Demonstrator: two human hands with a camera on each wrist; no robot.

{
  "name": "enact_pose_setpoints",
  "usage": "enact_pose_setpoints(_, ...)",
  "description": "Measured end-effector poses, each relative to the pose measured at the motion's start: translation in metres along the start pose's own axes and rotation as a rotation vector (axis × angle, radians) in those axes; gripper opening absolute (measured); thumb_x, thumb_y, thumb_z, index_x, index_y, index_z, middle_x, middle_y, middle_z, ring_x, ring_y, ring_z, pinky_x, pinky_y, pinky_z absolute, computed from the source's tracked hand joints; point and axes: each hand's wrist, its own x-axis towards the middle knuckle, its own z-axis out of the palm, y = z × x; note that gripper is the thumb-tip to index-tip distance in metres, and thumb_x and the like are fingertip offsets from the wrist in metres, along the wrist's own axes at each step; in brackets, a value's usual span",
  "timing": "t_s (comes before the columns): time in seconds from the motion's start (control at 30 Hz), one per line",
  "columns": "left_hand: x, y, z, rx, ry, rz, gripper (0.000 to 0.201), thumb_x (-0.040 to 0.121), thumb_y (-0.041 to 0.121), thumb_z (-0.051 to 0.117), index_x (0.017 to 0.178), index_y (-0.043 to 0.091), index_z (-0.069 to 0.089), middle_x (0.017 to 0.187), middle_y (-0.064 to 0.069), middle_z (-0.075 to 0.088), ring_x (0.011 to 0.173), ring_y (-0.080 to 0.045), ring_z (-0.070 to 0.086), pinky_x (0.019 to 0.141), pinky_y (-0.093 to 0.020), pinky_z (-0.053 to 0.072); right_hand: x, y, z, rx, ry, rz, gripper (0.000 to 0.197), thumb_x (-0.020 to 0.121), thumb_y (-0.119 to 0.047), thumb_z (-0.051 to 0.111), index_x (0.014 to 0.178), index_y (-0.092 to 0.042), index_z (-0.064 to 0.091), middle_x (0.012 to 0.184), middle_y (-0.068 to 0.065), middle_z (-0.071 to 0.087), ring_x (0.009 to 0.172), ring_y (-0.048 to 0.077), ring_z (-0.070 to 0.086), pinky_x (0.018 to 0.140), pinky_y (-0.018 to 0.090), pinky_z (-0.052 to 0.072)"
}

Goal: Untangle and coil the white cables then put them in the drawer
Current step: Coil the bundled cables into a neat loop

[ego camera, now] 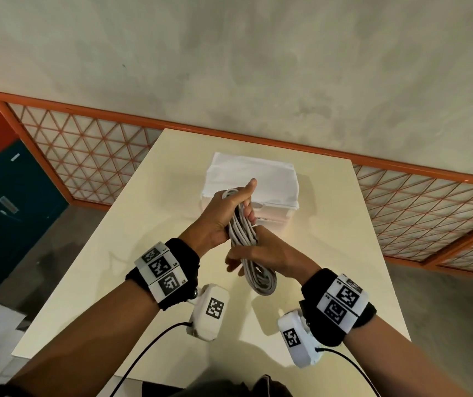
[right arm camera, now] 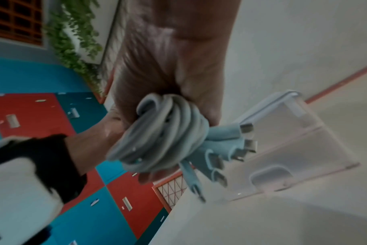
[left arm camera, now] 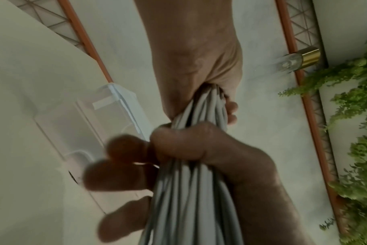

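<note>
A bundle of white cables (ego camera: 242, 229), coiled into a long loop, hangs between both hands above the table. My left hand (ego camera: 221, 216) grips its far end, with the thumb up along the strands. My right hand (ego camera: 269, 253) wraps round the middle, and the loop's near end droops below it. In the left wrist view my left hand (left arm camera: 178, 145) and right hand (left arm camera: 195, 58) both clasp the cables (left arm camera: 189, 190). The right wrist view shows the looped cable end (right arm camera: 163, 132) with several metal-tipped plugs (right arm camera: 247, 142) sticking out. The white plastic drawer unit (ego camera: 252, 179) stands just beyond the hands.
The cream table (ego camera: 143, 224) runs to a grey wall with an orange lattice rail (ego camera: 86, 156). Teal and red lockers (ego camera: 8, 210) stand to the left. The drawer front (right arm camera: 293, 140) is translucent with a handle recess. Green foliage (left arm camera: 356, 149) hangs on a side wall.
</note>
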Motion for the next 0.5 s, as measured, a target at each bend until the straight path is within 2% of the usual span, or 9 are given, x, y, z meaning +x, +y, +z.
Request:
enact_pose_setpoints(0.07, 0.000, 0.003, -0.001, -0.042, -0.059, -0.036, 0.042, 0.089, 0.029, 0.062, 0.053, 0.014, 0.048, 0.056, -0.002, 0.057, 0.069, -0.018, 0.066, 0.064, -0.030, 0.054, -0.002, 0.000, 0.000, 0.078, -0.041, -0.005, 0.019, 0.088, -0.001, 0.057, 0.106, 0.003, 0.055, 0.091, 0.018, 0.070, 0.076, 0.028, 0.069, 0.063, 0.030, 0.057)
enact_pose_setpoints(0.1, -0.001, 0.004, -0.001, -0.045, -0.064, -0.044, 0.039, 0.089, 0.028, 0.062, 0.056, 0.013, 0.048, 0.062, -0.003, 0.063, 0.078, -0.018, 0.069, 0.067, -0.032, 0.056, -0.003, 0.000, 0.000, 0.088, -0.041, -0.008, 0.020, 0.088, -0.002, 0.057, 0.107, 0.003, 0.054, 0.089, 0.017, 0.071, 0.072, 0.026, 0.069, 0.061, 0.028, 0.056)
enact_pose_setpoints(0.13, -0.001, 0.005, -0.001, -0.035, -0.055, -0.042, 0.037, 0.090, 0.029, 0.061, 0.059, 0.012, 0.049, 0.064, -0.004, 0.066, 0.079, -0.018, 0.069, 0.068, -0.032, 0.056, -0.003, -0.001, 0.001, 0.090, -0.026, -0.009, 0.017, 0.088, -0.003, 0.058, 0.104, 0.001, 0.056, 0.084, 0.015, 0.070, 0.065, 0.024, 0.066, 0.059, 0.026, 0.054)
enact_pose_setpoints(0.2, -0.001, 0.004, 0.000, 0.001, -0.010, -0.017, 0.038, 0.089, 0.035, 0.061, 0.060, 0.011, 0.050, 0.058, -0.002, 0.061, 0.062, -0.016, 0.065, 0.063, -0.031, 0.054, -0.002, -0.001, 0.003, 0.087, 0.024, -0.005, 0.004, 0.086, -0.004, 0.061, 0.088, -0.004, 0.058, 0.068, 0.008, 0.064, 0.052, 0.019, 0.057, 0.054, 0.025, 0.051)
enact_pose_setpoints(0.3, -0.001, 0.001, 0.002, 0.037, 0.064, 0.019, 0.047, 0.089, 0.040, 0.059, 0.050, 0.015, 0.048, 0.045, 0.001, 0.047, 0.042, -0.014, 0.050, 0.053, -0.027, 0.047, 0.000, -0.001, 0.008, 0.022, 0.081, 0.002, 0.018, 0.085, -0.008, 0.063, 0.071, -0.008, 0.052, 0.055, 0.004, 0.053, 0.043, 0.015, 0.049, 0.048, 0.024, 0.046)
enact_pose_setpoints(0.4, 0.000, 0.000, 0.003, -0.020, 0.120, 0.000, 0.054, 0.092, 0.032, 0.058, 0.042, 0.017, 0.042, 0.037, 0.002, 0.038, 0.035, -0.011, 0.039, 0.041, -0.021, 0.040, 0.002, -0.002, 0.014, -0.086, 0.121, -0.015, 0.023, 0.086, -0.013, 0.064, 0.069, -0.010, 0.049, 0.053, 0.004, 0.049, 0.039, 0.013, 0.047, 0.045, 0.023, 0.043)
enact_pose_setpoints(0.5, 0.002, 0.000, 0.001, -0.076, 0.108, -0.015, 0.055, 0.092, 0.029, 0.058, 0.041, 0.017, 0.041, 0.036, 0.002, 0.035, 0.034, -0.011, 0.036, 0.040, -0.019, 0.037, 0.006, -0.002, 0.014, -0.198, 0.157, -0.060, 0.026, 0.086, -0.018, 0.065, 0.068, -0.011, 0.047, 0.052, 0.003, 0.048, 0.035, 0.012, 0.048, 0.044, 0.023, 0.043)
